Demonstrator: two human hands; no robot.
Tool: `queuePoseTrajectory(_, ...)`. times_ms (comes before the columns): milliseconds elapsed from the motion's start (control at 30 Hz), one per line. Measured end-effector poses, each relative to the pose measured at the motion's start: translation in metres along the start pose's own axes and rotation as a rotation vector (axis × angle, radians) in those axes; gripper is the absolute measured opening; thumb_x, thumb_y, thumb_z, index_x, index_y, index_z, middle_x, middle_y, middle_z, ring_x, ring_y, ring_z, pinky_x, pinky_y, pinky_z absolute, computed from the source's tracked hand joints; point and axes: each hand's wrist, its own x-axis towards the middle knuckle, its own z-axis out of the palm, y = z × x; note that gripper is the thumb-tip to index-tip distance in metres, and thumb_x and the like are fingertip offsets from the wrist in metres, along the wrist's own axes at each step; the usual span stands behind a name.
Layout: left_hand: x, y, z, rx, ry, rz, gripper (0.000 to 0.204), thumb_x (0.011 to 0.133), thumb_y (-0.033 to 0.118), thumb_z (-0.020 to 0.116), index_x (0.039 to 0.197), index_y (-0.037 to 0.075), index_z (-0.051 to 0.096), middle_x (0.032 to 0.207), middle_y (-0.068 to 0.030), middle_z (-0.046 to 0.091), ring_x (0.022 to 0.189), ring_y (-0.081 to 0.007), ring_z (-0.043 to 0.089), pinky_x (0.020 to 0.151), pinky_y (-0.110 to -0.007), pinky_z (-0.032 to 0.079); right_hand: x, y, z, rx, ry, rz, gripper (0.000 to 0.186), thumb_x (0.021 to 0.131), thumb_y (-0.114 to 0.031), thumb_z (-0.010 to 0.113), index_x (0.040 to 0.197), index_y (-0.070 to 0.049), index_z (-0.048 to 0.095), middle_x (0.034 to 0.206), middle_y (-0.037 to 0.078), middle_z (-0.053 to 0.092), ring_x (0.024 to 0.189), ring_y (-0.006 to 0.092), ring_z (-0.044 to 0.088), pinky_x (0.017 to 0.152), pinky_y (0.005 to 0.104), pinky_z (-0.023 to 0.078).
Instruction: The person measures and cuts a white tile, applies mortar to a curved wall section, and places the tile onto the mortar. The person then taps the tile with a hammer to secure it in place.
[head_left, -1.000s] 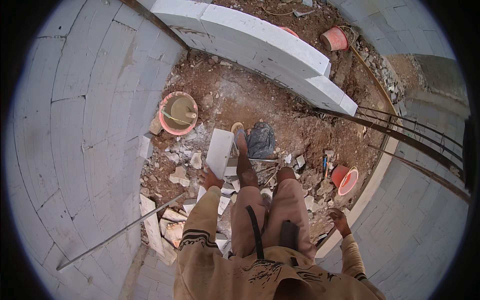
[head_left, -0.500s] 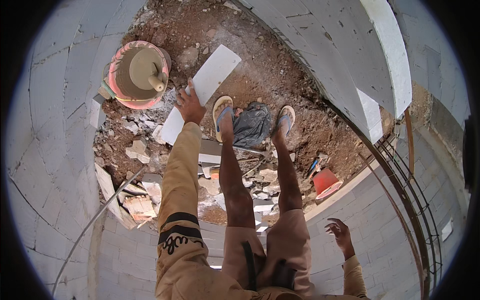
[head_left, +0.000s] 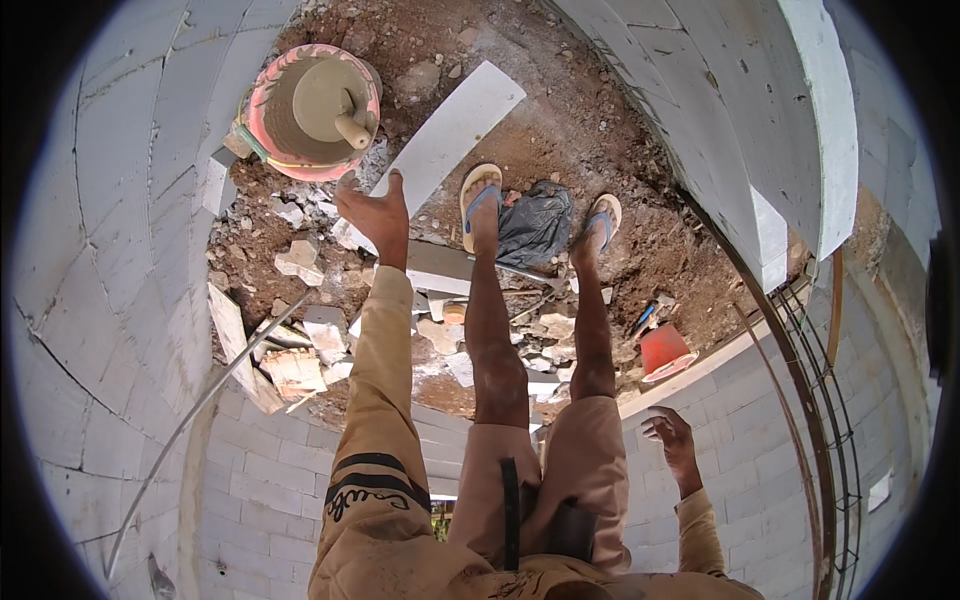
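A long pale block point(head_left: 455, 125) lies slantwise on the dirt. My left hand point(head_left: 375, 215) is over its lower left end, thumb and fingers spread, with nothing gripped between them. Whether the palm touches the block I cannot tell. Just above that hand stands a pinkish-red bucket point(head_left: 262, 125) of wet grey mortar point(head_left: 325, 95). A tool's rounded handle point(head_left: 352, 132) sticks out of the mortar; the rest of it is sunk. My right hand point(head_left: 672, 440) hangs away at the right, fingers loosely bent and apart, holding nothing.
Between my sandalled feet lies a black plastic bag point(head_left: 535, 225). Broken block pieces point(head_left: 300, 262) and wood scraps point(head_left: 292, 372) litter the ground. A small red bucket point(head_left: 665, 352) rests at right. Block walls point(head_left: 130, 250) rise around; steel bars point(head_left: 815, 400) stand at right.
My left hand has drawn back along the pale block toward its lower left end, its fingers now spread. The whole view has shifted, and my right hand still hangs loose.
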Motion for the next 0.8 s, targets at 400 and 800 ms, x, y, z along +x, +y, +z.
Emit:
queuePoseTrajectory(400, 0.162, 0.025, -0.104, -1.162, -0.364, -0.595, 0.048, 0.095, 0.035, 0.070, 0.131, 0.006, 0.058, 0.116, -0.0048, 0.061, 0.103, -0.0178, 0.057, 0.095, -0.033, 0.044, 0.007, -0.016, 0.041, 0.070, 0.000, -0.086, 0.038, 0.104, -0.029, 0.062, 0.129, -0.001, 0.063, 0.102, 0.011, 0.073, 0.090, 0.0190, 0.071, 0.083, 0.0338, 0.056)
queuePoseTrajectory(800, 0.001, 0.174, -0.258, -1.026, -0.465, -0.281, 0.025, 0.104, 0.030, 0.059, 0.112, 0.006, 0.060, 0.092, 0.0028, 0.052, 0.080, -0.0092, 0.045, 0.071, -0.026, 0.039, 0.019, -0.224, 0.118, -0.549, 0.300, -0.978, 0.030, 0.093, -0.017, 0.070, 0.120, -0.004, 0.067, 0.112, 0.019, 0.067, 0.100, 0.0382, 0.068, 0.083, 0.0447, 0.057)
